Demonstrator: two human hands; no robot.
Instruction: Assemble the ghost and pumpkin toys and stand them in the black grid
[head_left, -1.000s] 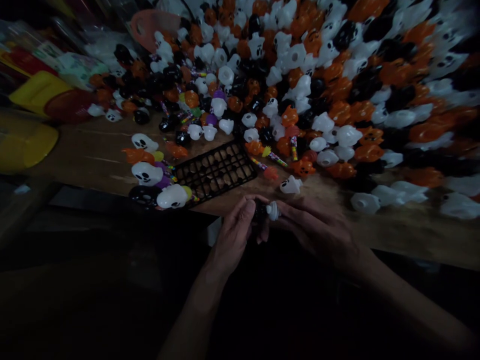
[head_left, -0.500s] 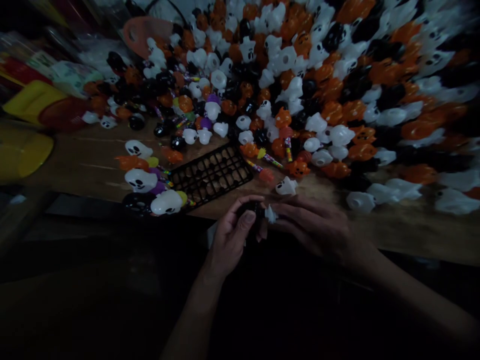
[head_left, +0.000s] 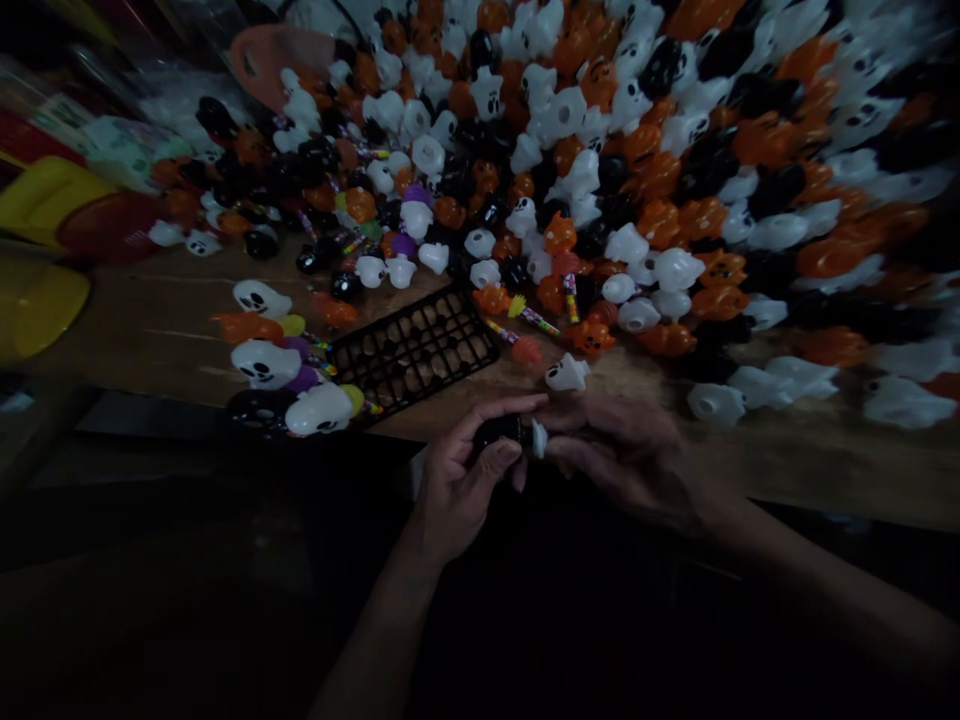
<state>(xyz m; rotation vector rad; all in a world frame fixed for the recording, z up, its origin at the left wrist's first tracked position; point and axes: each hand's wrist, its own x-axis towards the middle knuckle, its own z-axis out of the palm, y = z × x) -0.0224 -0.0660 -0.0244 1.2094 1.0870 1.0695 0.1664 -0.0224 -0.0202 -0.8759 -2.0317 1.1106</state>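
Observation:
Near the table's front edge, my left hand [head_left: 466, 478] is wrapped round a black piece [head_left: 499, 431], thumb on its near side. A small white part [head_left: 539, 439] sits at the right end of that piece. My right hand [head_left: 626, 452] has its fingers closed at this white part, coming from the right. Just beyond my hands lies a white ghost head [head_left: 567, 372] on the wood. A black grid tray [head_left: 414, 347] rests behind and left of my left hand. The picture is dark, so fine details of the held parts are hard to make out.
A large heap of white, orange and black figures [head_left: 652, 170] covers the back and right. Several finished-looking ghost-topped sticks [head_left: 264, 366] lie left of the tray. Yellow containers [head_left: 45, 305] stand at the far left. The wooden table [head_left: 150, 335] ends just before my body.
The view has shifted slightly, moving the table items a little left. More of the black piece shows in my left hand, and my right fingers have changed their hold around the white part.

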